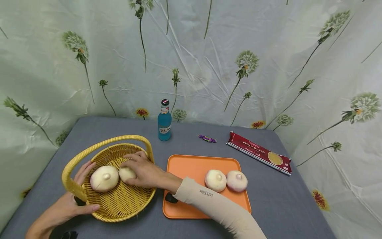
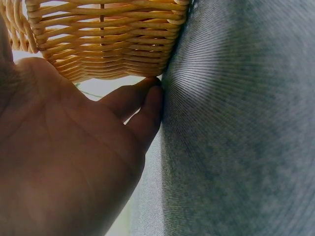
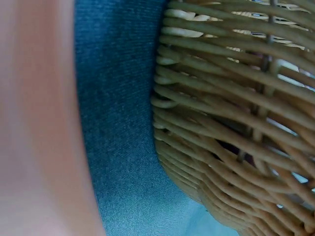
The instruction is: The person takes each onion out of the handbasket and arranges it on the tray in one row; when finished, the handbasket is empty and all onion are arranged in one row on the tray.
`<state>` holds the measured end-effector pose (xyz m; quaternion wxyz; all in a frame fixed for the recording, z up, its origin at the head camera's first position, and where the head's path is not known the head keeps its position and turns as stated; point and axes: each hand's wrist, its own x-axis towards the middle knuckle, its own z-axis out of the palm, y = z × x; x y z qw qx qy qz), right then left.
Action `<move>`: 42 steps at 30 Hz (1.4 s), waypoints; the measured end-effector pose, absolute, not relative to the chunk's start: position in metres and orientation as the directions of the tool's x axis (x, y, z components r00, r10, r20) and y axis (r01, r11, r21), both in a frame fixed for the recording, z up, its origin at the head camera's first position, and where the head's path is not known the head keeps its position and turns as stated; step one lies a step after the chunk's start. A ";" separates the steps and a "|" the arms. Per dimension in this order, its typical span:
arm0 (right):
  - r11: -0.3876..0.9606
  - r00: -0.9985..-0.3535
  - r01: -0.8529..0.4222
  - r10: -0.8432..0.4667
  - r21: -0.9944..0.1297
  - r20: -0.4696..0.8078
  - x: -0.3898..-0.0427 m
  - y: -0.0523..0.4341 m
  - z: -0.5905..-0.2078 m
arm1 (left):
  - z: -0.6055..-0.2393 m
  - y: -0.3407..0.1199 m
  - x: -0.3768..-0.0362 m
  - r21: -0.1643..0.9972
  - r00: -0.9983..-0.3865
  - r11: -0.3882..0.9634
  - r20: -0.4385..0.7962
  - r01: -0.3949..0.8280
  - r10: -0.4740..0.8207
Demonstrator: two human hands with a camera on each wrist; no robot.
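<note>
In the head view, a yellow wicker basket [image 1: 119,212] with a tall arched handle stands at the left of the table. My left hand [image 1: 67,204] holds its left side, thumb over the near rim and fingers further back along the edge; the left wrist view shows the palm beside the woven wall [image 2: 108,44]. Inside the basket sits a whitish onion [image 1: 104,178] with a purple tinge. My right hand [image 1: 146,171] reaches over the right rim and grips a second onion [image 1: 126,174], partly covered by the fingers, right beside the first.
An orange tray [image 1: 191,161] lies under my right forearm, bearing two more onions, a left one [image 1: 215,181] and a right one [image 1: 237,181]. Behind stand a blue bottle [image 1: 164,121], a purple wrapped candy [image 1: 207,138] and a red spaghetti pack [image 1: 259,152]. Flowered cloth hangs behind the table.
</note>
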<state>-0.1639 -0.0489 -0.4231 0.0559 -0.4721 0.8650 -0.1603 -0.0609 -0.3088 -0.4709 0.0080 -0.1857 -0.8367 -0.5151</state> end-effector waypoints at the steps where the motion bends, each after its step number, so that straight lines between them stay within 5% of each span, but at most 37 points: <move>1: 0.509 -0.553 -0.795 -0.831 -0.329 0.051 -0.164 -0.049 -0.423 | -0.471 -0.309 -0.061 0.860 -0.931 0.400 0.202 0.316 0.303; 16: 0.463 -0.524 -0.830 -0.839 -0.311 0.150 -0.165 -0.046 -0.428 | -0.472 -0.305 -0.064 0.857 -0.925 0.391 0.221 0.335 0.308; 42: 0.252 -0.417 -0.850 -0.858 -0.463 0.300 -0.162 -0.028 -0.421 | -0.470 -0.307 -0.060 0.866 -0.932 0.392 0.193 0.309 0.307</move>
